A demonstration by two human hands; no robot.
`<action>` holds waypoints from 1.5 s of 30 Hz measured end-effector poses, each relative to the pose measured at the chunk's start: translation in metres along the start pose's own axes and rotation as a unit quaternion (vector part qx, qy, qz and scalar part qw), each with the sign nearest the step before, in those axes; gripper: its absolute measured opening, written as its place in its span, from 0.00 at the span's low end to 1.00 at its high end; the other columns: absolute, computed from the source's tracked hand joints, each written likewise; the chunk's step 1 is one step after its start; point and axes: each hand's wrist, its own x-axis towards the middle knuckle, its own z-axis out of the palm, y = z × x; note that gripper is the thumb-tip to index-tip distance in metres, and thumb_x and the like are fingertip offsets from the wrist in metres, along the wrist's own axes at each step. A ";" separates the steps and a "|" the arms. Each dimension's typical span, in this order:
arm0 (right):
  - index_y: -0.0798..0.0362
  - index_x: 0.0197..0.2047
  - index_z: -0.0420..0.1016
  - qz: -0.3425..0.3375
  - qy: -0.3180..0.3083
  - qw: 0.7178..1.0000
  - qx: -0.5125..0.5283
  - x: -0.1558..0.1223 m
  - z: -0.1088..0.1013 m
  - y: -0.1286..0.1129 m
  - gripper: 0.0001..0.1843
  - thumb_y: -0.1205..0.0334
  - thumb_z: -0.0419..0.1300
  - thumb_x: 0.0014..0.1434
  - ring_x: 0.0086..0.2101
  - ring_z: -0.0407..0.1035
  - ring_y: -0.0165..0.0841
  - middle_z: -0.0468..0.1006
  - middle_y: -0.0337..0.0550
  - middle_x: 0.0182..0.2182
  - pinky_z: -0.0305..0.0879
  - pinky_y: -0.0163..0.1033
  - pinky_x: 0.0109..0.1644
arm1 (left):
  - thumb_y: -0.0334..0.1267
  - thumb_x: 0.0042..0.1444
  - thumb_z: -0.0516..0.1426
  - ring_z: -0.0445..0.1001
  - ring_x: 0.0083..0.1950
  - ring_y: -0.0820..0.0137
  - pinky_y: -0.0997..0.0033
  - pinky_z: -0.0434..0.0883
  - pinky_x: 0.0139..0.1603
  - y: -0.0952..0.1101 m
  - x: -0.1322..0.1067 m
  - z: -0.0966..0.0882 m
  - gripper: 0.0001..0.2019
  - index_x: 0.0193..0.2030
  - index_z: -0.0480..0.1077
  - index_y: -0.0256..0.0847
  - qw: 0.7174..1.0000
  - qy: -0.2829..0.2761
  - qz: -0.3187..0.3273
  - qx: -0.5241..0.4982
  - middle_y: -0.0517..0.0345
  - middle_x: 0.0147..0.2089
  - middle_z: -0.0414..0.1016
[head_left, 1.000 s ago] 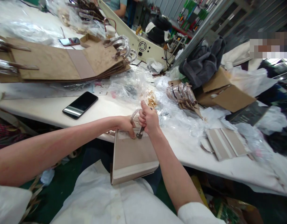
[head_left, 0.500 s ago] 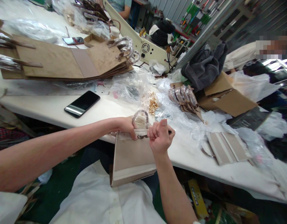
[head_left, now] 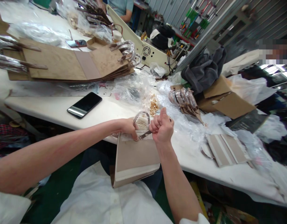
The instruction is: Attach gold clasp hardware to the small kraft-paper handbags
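Holding the top edge of a tan bag (head_left: 136,155) at the near edge of the white table (head_left: 52,109), the left hand (head_left: 129,127) pinches it. The right hand (head_left: 162,127) is a closed fist around a small metal tool (head_left: 145,134) touching the bag's top. A black phone (head_left: 84,105) lies to the left.
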 end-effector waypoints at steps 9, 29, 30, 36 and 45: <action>0.49 0.19 0.50 -0.053 0.029 0.998 -0.010 -0.030 0.003 0.015 0.42 0.36 0.71 0.66 0.15 0.43 0.22 0.49 0.28 0.15 0.40 0.35 0.17 | 0.32 0.31 0.74 0.73 0.27 0.67 0.71 0.69 0.26 -0.002 0.001 -0.002 0.13 0.28 0.81 0.38 1.000 -0.006 -0.028 0.008 0.61 0.25 0.78; 0.49 0.18 0.52 -0.097 0.034 0.995 0.015 -0.052 0.004 0.015 0.40 0.38 0.69 0.69 0.15 0.44 0.23 0.50 0.29 0.16 0.42 0.36 0.18 | 0.31 0.29 0.75 0.80 0.29 0.63 0.69 0.77 0.28 0.001 0.001 -0.007 0.16 0.30 0.83 0.39 0.995 -0.074 -0.062 -0.033 0.58 0.28 0.84; 0.49 0.18 0.52 -0.090 0.036 0.995 0.010 -0.049 0.006 0.015 0.40 0.38 0.69 0.68 0.15 0.45 0.23 0.50 0.28 0.16 0.42 0.36 0.18 | 0.31 0.29 0.75 0.80 0.29 0.63 0.70 0.77 0.28 0.000 0.001 -0.006 0.15 0.29 0.82 0.39 0.995 -0.072 -0.052 -0.035 0.58 0.28 0.83; 0.46 0.21 0.53 0.028 0.064 0.993 -0.090 0.000 0.033 0.030 0.38 0.33 0.73 0.61 0.13 0.48 0.23 0.51 0.26 0.14 0.40 0.34 0.13 | 0.29 0.29 0.74 0.80 0.29 0.65 0.70 0.78 0.29 -0.005 0.004 -0.005 0.16 0.31 0.83 0.38 0.996 -0.080 -0.016 -0.038 0.59 0.28 0.84; 0.46 0.21 0.51 0.047 0.047 0.997 -0.035 -0.001 0.023 0.018 0.40 0.35 0.74 0.60 0.13 0.43 0.21 0.49 0.24 0.15 0.35 0.33 0.14 | 0.27 0.28 0.72 0.80 0.29 0.63 0.68 0.78 0.28 0.002 -0.009 -0.005 0.15 0.28 0.82 0.39 0.996 -0.071 -0.026 -0.046 0.58 0.28 0.84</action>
